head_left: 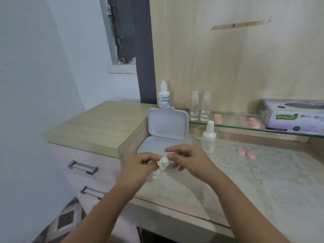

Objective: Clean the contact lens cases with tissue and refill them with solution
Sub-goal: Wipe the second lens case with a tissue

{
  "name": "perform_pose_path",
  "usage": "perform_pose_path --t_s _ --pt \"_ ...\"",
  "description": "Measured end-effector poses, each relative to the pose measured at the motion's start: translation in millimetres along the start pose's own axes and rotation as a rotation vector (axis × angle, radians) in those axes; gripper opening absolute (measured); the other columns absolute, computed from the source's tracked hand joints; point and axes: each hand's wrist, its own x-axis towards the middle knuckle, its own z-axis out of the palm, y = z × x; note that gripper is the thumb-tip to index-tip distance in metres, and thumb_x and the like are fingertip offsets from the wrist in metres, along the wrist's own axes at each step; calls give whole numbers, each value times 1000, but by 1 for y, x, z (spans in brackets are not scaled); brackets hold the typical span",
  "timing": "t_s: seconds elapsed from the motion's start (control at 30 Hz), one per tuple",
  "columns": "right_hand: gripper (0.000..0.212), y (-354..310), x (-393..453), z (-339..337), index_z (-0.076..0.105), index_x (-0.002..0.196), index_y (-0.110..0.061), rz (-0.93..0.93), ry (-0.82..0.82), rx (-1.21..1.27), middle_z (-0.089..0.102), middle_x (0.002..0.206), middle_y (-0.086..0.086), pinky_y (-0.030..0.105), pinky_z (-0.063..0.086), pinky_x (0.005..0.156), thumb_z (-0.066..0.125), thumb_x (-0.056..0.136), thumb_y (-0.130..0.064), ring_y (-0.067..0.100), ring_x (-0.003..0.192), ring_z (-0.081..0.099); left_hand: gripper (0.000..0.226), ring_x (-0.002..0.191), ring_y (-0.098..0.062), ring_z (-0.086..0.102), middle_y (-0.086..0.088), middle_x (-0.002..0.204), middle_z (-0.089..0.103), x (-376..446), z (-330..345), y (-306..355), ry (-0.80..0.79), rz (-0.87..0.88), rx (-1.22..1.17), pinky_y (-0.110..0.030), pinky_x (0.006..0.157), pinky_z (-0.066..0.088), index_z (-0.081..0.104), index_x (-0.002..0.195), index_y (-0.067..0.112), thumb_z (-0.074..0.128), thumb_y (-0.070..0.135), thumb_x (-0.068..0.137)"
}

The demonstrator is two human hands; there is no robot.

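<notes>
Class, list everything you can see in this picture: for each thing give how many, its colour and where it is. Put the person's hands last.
Tissue wad: one, white, pinched between both hands.
Hinged plastic box: one, pale lilac, open, behind the hands.
Solution bottle: one, white, behind the box.
Small bottle: one, white, on the countertop.
Clear spray bottles: three or so, on the glass shelf.
Lens cases: pink, one on the countertop, more on the shelf, blurred.
Tissue box: one, purple, right end of shelf.
Drawers: two handles visible, pale pink fronts, left.
Left hand: grips the tissue.
Right hand: pinches the tissue.
</notes>
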Motion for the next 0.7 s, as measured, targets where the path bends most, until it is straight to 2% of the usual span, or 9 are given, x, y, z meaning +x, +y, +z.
perform_pose_path --t_s 0.07,0.2,0.3,0.4,0.47,0.57,0.63,0.7 --pt "15 -4 4 26 74 94 -24 -2 -70 38 73 75 0 23 54 62 70 86 -12 12 65 67 19 70 -12 66 -11 81 74 -10 -22 -4 43 -18 -18 -21 63 53 77 75 11 71 -7 76" --pt "14 -10 11 77 74 89 -15 3 -212 86 72 72 5 21 53 62 71 83 -2 11 63 67 19 62 -13 65 -7 73 73 -30 -72 -19 174 -74 -3 -21 55 51 70 79 9 71 -9 76" --pt "22 -13 14 119 72 87 -16 11 -296 89 72 78 11 20 53 62 72 79 5 11 62 65 13 63 -19 61 -14 73 72 -47 -109 -32 247 -138 -22 -28 60 47 70 75 8 73 -4 75" --pt "26 -13 15 159 71 85 -17 12 -361 34 69 69 1 20 52 61 72 77 7 6 57 62 9 55 -18 53 -14 67 69 -66 -140 -47 265 -190 -27 -24 53 39 71 73 6 75 -1 74" --pt "25 -12 13 184 69 86 -20 15 -401 -24 66 66 -1 26 54 64 69 78 4 8 57 60 7 60 -21 56 -18 74 70 -79 -159 -58 242 -255 -72 -26 56 40 70 79 2 75 -1 74" --pt "16 -11 4 218 68 87 -20 5 -437 -113 66 73 5 29 51 65 67 81 -6 12 62 59 26 77 -30 65 -22 89 70 -96 -186 -77 152 -354 -177 -32 68 51 70 88 -2 80 9 66" --pt "6 -8 -3 240 69 89 -17 -1 -440 -184 69 81 9 28 51 67 68 83 -16 14 70 61 36 77 -28 67 -23 91 70 -106 -200 -91 130 -415 -226 -29 65 53 68 92 -5 82 14 65" --pt "12 -1 -9 263 70 96 -13 19 -483 -249 71 90 10 32 54 78 64 86 -17 18 82 64 23 66 -23 64 -19 82 69 -115 -211 -107 159 -462 -152 -27 59 51 67 88 -5 77 6 70"
